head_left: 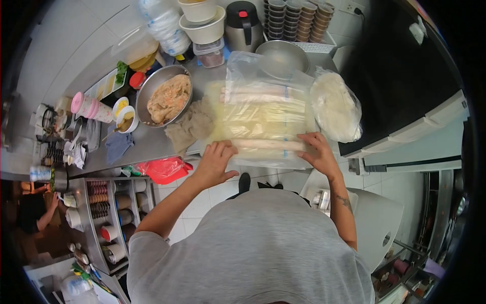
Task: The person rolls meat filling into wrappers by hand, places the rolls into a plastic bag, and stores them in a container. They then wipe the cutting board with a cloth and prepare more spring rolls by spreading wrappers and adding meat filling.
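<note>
A long pale roll (266, 145), seemingly food, lies along the near side of a stack of yellowish sheets (263, 119) covered in clear plastic. My left hand (215, 163) rests its fingertips at the roll's left end, its thumb stretched out apart. At the right end my right hand (319, 152) has fingers and thumb closed around the roll. Another wrapped roll (258, 94) shows through the plastic farther back. A metal bowl (188, 104) left of the sheets holds an orange-flecked minced mixture (168, 99). Between bowl and sheets lies a crumpled beige cloth (190, 125).
To the right sits a plastic bag of pale rounds (335, 104). Behind are a metal basin (283, 57), a thermal jug (244, 25) and stacked lidded cups (298, 20). Small white bowls (126, 119) and a blue cloth (120, 147) stand left. A person's arm (48, 213) shows far left.
</note>
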Demonstrator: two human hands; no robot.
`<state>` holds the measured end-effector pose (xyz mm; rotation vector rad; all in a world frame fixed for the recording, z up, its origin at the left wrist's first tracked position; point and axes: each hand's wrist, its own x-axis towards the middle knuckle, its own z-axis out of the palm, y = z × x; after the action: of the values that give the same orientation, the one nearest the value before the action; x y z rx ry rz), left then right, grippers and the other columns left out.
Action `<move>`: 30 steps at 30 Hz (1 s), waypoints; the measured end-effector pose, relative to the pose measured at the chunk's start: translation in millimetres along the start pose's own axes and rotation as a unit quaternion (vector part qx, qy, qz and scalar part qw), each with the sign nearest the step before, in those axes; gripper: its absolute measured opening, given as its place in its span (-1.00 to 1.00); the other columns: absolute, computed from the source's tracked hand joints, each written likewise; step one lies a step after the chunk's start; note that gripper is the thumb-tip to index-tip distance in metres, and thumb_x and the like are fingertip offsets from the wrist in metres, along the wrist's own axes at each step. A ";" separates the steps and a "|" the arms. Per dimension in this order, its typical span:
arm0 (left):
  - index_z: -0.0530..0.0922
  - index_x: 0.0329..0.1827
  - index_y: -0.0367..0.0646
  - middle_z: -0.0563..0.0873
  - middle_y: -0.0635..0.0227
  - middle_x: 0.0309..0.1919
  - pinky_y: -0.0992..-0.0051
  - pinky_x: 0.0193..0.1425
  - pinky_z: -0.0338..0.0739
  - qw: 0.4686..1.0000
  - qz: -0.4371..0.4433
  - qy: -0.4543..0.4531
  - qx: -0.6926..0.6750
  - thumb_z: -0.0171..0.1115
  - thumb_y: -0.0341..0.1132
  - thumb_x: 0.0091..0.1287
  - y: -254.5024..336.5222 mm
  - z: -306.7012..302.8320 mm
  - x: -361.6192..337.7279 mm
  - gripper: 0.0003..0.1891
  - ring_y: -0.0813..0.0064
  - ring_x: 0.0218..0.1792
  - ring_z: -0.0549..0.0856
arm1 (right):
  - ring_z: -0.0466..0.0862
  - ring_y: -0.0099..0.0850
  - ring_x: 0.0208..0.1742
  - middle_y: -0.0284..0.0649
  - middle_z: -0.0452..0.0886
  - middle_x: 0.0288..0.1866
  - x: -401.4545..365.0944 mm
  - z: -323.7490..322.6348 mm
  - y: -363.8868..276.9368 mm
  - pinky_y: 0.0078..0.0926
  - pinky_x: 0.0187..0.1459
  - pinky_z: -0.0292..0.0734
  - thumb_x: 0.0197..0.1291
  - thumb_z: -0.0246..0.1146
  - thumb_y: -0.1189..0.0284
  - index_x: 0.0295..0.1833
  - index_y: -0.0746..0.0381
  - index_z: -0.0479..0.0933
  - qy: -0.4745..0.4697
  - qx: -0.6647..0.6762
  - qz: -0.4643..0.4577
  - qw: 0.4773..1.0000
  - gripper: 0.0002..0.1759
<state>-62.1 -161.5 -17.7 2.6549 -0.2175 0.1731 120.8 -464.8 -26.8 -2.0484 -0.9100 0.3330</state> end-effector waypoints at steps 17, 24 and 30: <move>0.52 0.21 -0.02 0.55 0.25 -0.04 0.28 0.14 0.38 0.995 0.068 -0.051 0.052 0.29 -0.39 0.20 -28.2 15.4 47.2 -0.54 0.21 0.04 0.51 | 0.46 -0.18 0.16 -0.23 0.54 0.10 16.7 6.6 12.9 -0.26 0.23 0.35 -0.17 0.53 0.35 0.07 0.10 0.62 -0.031 -0.108 -0.090 0.990 -0.44; 0.52 0.23 -0.02 0.55 0.26 -0.03 0.26 0.14 0.37 0.994 0.065 -0.070 0.054 0.25 -0.39 0.23 -30.8 11.5 47.1 -0.55 0.20 0.04 0.51 | 0.45 -0.18 0.17 -0.27 0.53 0.12 16.3 2.6 13.4 -0.26 0.25 0.29 -0.13 0.50 0.25 0.09 0.06 0.62 -0.040 -0.114 -0.094 0.988 -0.44; 0.50 0.20 -0.02 0.49 0.16 0.10 0.24 0.16 0.35 0.999 0.033 -0.003 0.015 0.33 -0.34 0.18 -16.0 0.6 34.4 -0.52 0.12 0.11 0.46 | 0.41 -0.17 0.29 -0.20 0.50 0.22 7.9 1.0 12.9 -0.25 0.34 0.24 -0.08 0.46 0.34 0.17 0.10 0.57 -0.011 -0.010 -0.047 0.999 -0.41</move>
<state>-25.4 -152.0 -19.8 2.6795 -0.3085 0.1902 132.0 -463.4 -36.9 -2.0160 -1.0243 0.2970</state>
